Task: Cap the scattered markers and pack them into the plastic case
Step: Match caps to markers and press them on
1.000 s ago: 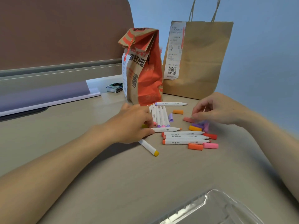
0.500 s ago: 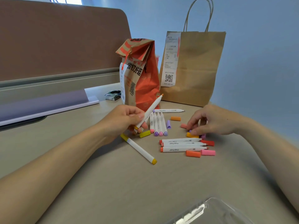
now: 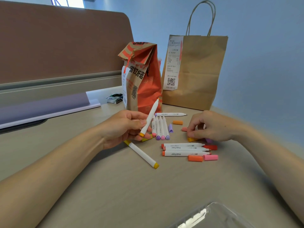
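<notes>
A: Markers status: left hand (image 3: 126, 127) has its fingers wrapped around one white marker (image 3: 150, 116), lifted off the desk (image 3: 115, 186), tilted, orange band at the low end by the fingertips, uncapped tip pointing up and away.

B: Right hand?

A: Right hand (image 3: 212, 125) is palm down on the desk, fingertips curled onto a yellow-orange cap (image 3: 191, 139). Pinched or merely touched, can't tell. A purple cap (image 3: 209, 140) pokes out under the heel of that hand.

B: Rest of the markers?

A: Four upright-lying markers (image 3: 160, 127) sit side by side just right of the left hand's fingertips, pink and purple ends toward the person. One more marker (image 3: 170, 114) lies crosswise beyond them. Three markers (image 3: 185, 149) lie stacked in a row just nearer than the right hand, orange ends left. One yellow-ended marker (image 3: 141, 153) lies diagonally just below the left hand.

B: Loose caps?

A: Orange cap (image 3: 195, 158) and pink cap (image 3: 210, 157) touching, nearer than the three-marker row. Red cap (image 3: 210, 147) at that row's right end. Another orange cap (image 3: 177, 122) and a lilac cap (image 3: 170, 128) between the two hands. Olive-yellow cap (image 3: 147, 139) under the left fingers.

B: Case?

A: Clear plastic case (image 3: 212, 216) at the near edge, well apart from both hands, mostly cut off. Two paper bags, red (image 3: 143, 79) and brown (image 3: 197, 71), stand beyond the hands.
</notes>
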`<state>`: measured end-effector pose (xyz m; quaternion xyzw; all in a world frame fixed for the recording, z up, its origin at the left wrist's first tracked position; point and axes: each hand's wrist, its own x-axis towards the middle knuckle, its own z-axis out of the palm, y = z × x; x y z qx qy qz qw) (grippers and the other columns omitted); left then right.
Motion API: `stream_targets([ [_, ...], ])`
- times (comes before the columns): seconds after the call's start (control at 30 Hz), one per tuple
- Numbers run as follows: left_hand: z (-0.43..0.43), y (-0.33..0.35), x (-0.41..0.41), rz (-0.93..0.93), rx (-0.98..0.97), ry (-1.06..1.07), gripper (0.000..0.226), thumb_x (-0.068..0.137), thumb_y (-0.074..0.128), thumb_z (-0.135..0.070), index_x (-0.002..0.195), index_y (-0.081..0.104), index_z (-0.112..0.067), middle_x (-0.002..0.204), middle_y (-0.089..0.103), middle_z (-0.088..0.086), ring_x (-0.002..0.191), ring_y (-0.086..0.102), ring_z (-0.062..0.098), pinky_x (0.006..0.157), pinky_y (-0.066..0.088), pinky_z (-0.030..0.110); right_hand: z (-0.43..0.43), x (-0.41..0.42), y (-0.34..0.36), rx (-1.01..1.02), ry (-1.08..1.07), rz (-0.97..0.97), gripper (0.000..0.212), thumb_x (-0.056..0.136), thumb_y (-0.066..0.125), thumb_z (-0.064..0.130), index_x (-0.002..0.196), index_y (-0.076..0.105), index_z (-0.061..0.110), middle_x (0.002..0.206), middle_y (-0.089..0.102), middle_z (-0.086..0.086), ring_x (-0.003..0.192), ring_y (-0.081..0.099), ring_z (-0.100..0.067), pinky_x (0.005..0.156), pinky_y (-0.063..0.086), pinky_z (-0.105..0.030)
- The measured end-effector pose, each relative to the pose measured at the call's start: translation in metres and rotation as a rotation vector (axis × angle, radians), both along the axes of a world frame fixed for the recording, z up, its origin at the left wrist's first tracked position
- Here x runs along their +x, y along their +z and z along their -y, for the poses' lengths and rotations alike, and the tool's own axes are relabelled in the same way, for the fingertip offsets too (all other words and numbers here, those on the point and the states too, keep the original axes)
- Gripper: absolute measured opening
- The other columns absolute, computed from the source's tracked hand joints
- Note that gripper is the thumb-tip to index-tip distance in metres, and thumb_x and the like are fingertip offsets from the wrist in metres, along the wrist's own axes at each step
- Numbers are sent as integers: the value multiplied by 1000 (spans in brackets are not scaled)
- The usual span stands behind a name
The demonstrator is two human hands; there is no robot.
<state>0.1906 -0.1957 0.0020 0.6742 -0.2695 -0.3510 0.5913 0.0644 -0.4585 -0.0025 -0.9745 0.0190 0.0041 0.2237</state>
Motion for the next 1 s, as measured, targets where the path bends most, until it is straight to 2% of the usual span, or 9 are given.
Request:
stream_targets([
  [0.07, 1, 1, 0, -8, 2, 0, 22, 96, 55, -6, 115, 65, -8, 88, 75, 10, 76, 73, 21, 57, 57, 22, -1, 3, -1, 18, -55, 100, 11, 91, 66, 34, 93, 76, 28, 93, 68, 23, 84, 67, -15, 73, 56, -26],
  [0.17, 1, 0, -1, -17, 13, -6, 23, 97, 54, -6, 117, 65, -8, 89, 75, 11, 76, 74, 21, 56, 57, 22, 0, 11, -7, -45, -198, 305, 16, 96, 59, 23, 103, 74, 25, 95, 66, 13, 84, 59, -11, 68, 44, -14],
  [0.27, 3, -2, -1, -18, 23, -16, 24, 97, 53, -6, 119, 64, -8, 93, 75, 12, 77, 74, 21, 56, 56, 21, 5, 23, -16, -120, -231, 290, 28, 99, 54, 24, 123, 67, 21, 112, 64, 3, 94, 56, -10, 77, 42, -19],
  [0.37, 4, -3, -1, -16, 19, -15, 24, 97, 53, -6, 118, 65, -8, 91, 75, 12, 75, 74, 20, 55, 55, 21, 4, 35, -21, -149, -224, 195, 35, 97, 56, 34, 130, 63, 23, 118, 61, -1, 103, 55, -15, 84, 41, -25],
  [0.53, 4, -2, 0, -44, 4, -20, 24, 97, 53, -5, 117, 65, -8, 91, 74, 12, 75, 74, 20, 52, 54, 20, -5, 42, -19, -148, -192, 173, 29, 97, 56, 34, 121, 70, 24, 108, 65, 9, 92, 54, -7, 73, 39, -19],
  [0.63, 3, -1, 0, -49, 5, -21, 23, 96, 54, -6, 115, 67, -8, 89, 75, 11, 75, 74, 20, 53, 54, 20, -3, 28, -2, -100, -148, 202, 16, 91, 66, 36, 101, 75, 27, 98, 64, 14, 92, 58, -10, 72, 45, -24],
  [0.73, 0, 0, 1, -55, -4, -16, 22, 96, 53, -6, 114, 67, -7, 88, 75, 10, 74, 74, 20, 54, 56, 20, -1, 9, 11, -36, -18, 69, 10, 79, 79, 39, 87, 77, 33, 92, 69, 15, 88, 59, -5, 72, 48, -21],
  [0.87, -2, 1, 3, -74, -2, -20, 23, 97, 53, -6, 115, 67, -7, 90, 75, 9, 75, 74, 20, 55, 57, 21, 1, 4, 5, -192, 6, -45, 11, 79, 79, 37, 89, 75, 35, 100, 60, 16, 96, 54, -2, 81, 47, -20],
  [1.0, -2, -1, 1, -75, 4, -35, 22, 96, 53, -7, 113, 68, -9, 90, 75, 9, 76, 74, 20, 57, 58, 20, -5, 3, 5, -213, 35, -54, 8, 85, 75, 31, 92, 74, 30, 99, 58, 14, 95, 53, -2, 82, 45, -18],
])
